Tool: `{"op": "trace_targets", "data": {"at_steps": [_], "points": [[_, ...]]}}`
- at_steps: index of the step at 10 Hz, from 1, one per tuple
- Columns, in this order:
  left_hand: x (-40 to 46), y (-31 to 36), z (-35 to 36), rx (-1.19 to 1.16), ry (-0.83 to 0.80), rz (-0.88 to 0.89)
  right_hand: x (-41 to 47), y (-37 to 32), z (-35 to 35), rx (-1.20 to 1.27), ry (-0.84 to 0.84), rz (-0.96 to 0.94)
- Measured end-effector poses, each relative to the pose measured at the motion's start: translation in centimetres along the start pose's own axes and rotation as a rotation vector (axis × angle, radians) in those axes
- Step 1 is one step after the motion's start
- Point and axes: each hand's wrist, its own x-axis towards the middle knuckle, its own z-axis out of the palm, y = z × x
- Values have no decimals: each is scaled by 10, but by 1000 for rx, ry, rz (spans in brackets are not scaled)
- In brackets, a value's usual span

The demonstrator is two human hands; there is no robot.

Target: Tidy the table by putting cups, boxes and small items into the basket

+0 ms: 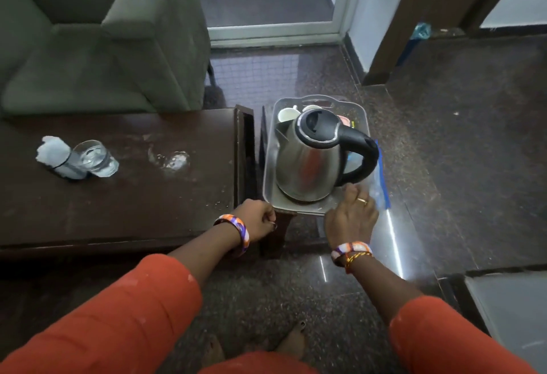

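Orange sleeves (124, 311) fill the bottom of the view, and from them both arms reach forward to the near end of the basket (270, 154), a clear, shallow plastic tray that sits on a low stand just beside the right end of the dark table (133, 196). Its long axis runs straight away from the person, so both hands meet it at its short near edge. A steel kettle (310, 160) with a black handle takes up most of the basket's near half; behind it sit white cups (285, 114) and some small coloured items too hidden to name. The left hand (257, 219) is curled into a loose fist at the basket's near left corner, apparently gripping the rim there, though the fingertips are tucked out of sight. The right hand (352, 213) lies palm down with its fingers spread over the near right corner, touching the rim beside the kettle's base; a blue-edged plastic bag (379, 187) hangs just beyond it. What remains on the table lies well to the left: a drinking glass (94, 157) on its side touching a small bottle (56, 157) with crumpled white paper at its top. Both lie across the left arm's side, so the left hand is the nearer one for fetching them, while the right could steady the basket.
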Motion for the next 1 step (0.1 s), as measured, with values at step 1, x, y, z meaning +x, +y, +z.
{"op": "trace_targets", "data": {"at_steps": [1], "points": [[-24,-36,-9,29,8,-58,-27,-34,7,18,17,-230]]}}
